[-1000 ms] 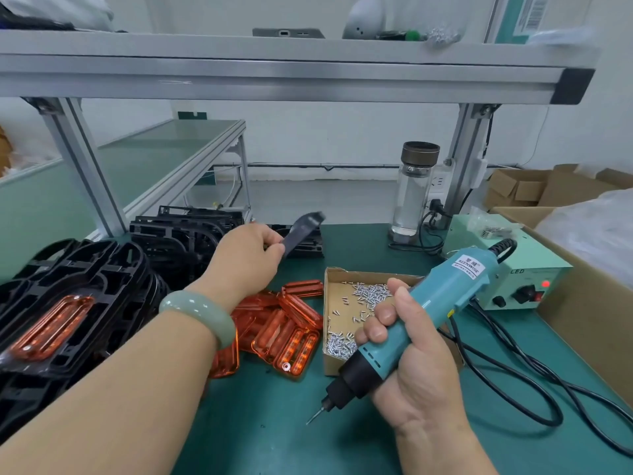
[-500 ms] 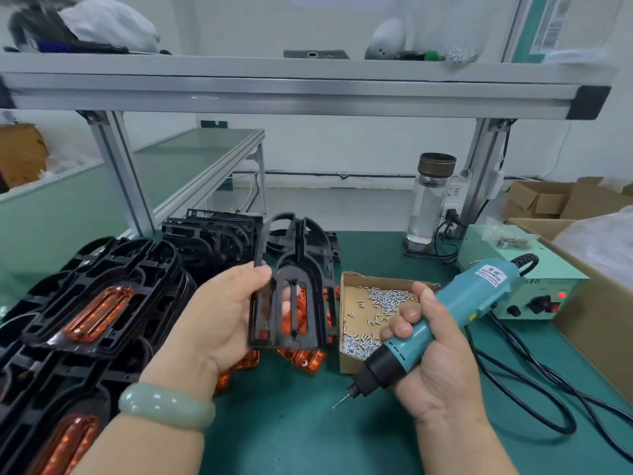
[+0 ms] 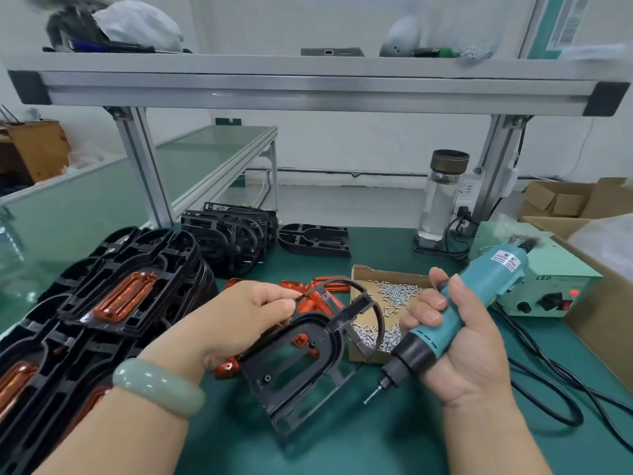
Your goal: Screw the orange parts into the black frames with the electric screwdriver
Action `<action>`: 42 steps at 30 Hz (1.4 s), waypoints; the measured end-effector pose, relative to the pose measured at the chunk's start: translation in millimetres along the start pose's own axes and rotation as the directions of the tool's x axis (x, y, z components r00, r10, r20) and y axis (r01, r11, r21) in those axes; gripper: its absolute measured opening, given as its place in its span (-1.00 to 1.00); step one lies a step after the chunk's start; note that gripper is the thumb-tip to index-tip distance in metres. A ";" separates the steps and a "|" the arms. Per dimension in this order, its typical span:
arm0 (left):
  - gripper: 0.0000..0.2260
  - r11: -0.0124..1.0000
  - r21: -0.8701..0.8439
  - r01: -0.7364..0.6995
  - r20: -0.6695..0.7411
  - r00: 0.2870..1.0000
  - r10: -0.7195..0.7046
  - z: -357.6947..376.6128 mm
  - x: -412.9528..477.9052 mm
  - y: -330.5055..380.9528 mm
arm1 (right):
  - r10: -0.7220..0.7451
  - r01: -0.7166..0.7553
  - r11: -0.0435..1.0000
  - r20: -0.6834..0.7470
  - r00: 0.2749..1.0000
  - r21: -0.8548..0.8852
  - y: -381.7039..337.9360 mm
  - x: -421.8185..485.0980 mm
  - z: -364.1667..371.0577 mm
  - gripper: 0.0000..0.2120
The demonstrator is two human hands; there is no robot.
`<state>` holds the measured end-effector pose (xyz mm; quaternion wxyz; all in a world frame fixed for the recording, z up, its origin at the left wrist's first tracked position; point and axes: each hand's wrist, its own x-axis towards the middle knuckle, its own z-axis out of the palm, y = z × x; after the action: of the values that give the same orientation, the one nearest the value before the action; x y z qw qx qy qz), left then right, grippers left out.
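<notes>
The left hand [image 3: 239, 317] pinches the far rim of 1 black frame [image 3: 301, 365], tilted over the mat at centre; the right hand [image 3: 459, 354] wraps the electric screwdriver [image 3: 462, 310], bit down, just right; the frame looks light, stiff and thin-ribbed, so grip the thick rim; loose orange parts [image 3: 226, 366] lie beneath.

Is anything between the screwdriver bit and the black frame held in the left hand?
Nothing visible. The electric screwdriver in the right hand points its bit across bare green mat towards the black frame held by the left hand. The frame carries no orange part yet; loose orange parts lie beneath it.
</notes>
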<state>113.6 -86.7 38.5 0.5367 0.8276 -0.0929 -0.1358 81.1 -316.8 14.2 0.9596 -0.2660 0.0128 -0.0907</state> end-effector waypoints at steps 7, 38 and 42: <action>-0.87 0.995 0.102 -0.004 0.107 0.994 -0.007 -0.5 1.7 -7.1 | 0.007 -0.007 1.000 -0.014 1.000 0.017 -1.9 0.1 0.4 -0.85; -0.90 0.834 0.530 -0.156 0.261 0.965 0.014 30.4 22.3 -7.9 | 0.056 -0.056 0.998 -0.002 0.998 -0.001 7.1 1.5 -1.1 -0.82; -0.87 0.796 0.578 -0.180 0.186 0.979 0.087 35.8 18.5 -18.0 | 0.054 -0.054 0.999 -0.003 0.999 -0.003 7.4 1.6 -1.6 -0.82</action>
<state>119.6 -115.8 5.9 0.2520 0.9321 -0.2289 -0.1234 83.7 -311.7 9.1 0.9613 -0.2670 0.0216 -0.0650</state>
